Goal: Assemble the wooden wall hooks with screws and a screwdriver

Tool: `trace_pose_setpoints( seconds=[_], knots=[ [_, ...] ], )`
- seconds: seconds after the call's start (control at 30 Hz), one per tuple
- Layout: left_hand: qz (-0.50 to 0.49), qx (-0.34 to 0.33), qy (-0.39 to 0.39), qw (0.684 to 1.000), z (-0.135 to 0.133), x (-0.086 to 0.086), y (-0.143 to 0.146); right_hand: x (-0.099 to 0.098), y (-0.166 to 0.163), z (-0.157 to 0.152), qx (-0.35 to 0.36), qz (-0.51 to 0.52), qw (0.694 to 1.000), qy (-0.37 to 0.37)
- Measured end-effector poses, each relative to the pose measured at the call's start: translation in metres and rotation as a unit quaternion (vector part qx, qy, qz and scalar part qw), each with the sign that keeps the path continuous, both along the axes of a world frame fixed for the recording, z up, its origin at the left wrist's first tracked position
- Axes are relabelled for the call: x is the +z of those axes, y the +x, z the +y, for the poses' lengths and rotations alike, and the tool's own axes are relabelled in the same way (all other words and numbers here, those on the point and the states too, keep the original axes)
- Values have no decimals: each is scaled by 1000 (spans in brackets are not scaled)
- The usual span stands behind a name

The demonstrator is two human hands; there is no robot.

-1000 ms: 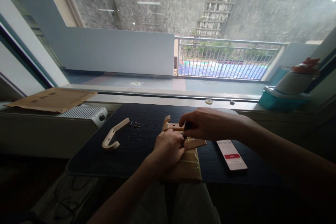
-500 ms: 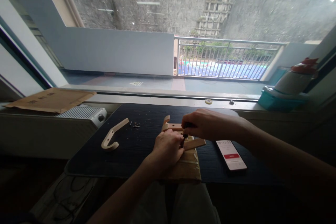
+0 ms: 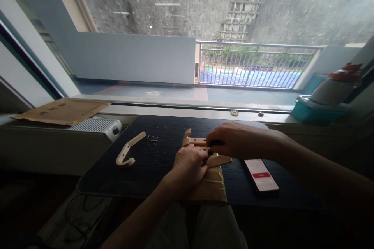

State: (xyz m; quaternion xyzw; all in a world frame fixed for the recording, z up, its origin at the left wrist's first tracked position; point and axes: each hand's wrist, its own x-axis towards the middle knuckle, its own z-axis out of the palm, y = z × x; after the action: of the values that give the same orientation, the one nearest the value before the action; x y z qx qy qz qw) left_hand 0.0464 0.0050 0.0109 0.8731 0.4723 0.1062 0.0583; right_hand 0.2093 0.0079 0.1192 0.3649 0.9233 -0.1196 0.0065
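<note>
My right hand [image 3: 229,139] is closed round the dark handle of a screwdriver [image 3: 215,142], whose shaft points down and left to the wood beside my left fingers. My left hand [image 3: 189,165] is closed on a pale wooden hook piece [image 3: 196,141], pressing it on a cardboard block [image 3: 214,183] at the table's front edge. The fingers hide the tool's tip. A flat wooden end [image 3: 220,161] sticks out to the right beneath my right hand. Another J-shaped wooden hook [image 3: 126,151] with dark holes lies to the left.
Several small screws [image 3: 153,139] and wood crumbs are scattered on the black table [image 3: 105,179]. A phone [image 3: 261,175] lies right of the block. Along the window stand a teal box [image 3: 317,111] and a tape roll [image 3: 234,113]; a brown envelope [image 3: 62,111] lies at the left.
The view has shifted slightly, so everything sits a little further right. My right hand has turned slightly at the screwdriver; my left hand keeps its hold.
</note>
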Motion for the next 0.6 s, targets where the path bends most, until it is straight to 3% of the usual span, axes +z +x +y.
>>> trace_pose_setpoints(
  seconds=[0.27, 0.6],
  knots=[
    [1, -1, -8, 1000, 0, 4, 1, -9, -1, 4, -16, 17, 999, 31],
    [-3, -1, -6, 1000, -1, 3, 1, 0, 1, 3, 21, 5, 1000, 4]
  ],
)
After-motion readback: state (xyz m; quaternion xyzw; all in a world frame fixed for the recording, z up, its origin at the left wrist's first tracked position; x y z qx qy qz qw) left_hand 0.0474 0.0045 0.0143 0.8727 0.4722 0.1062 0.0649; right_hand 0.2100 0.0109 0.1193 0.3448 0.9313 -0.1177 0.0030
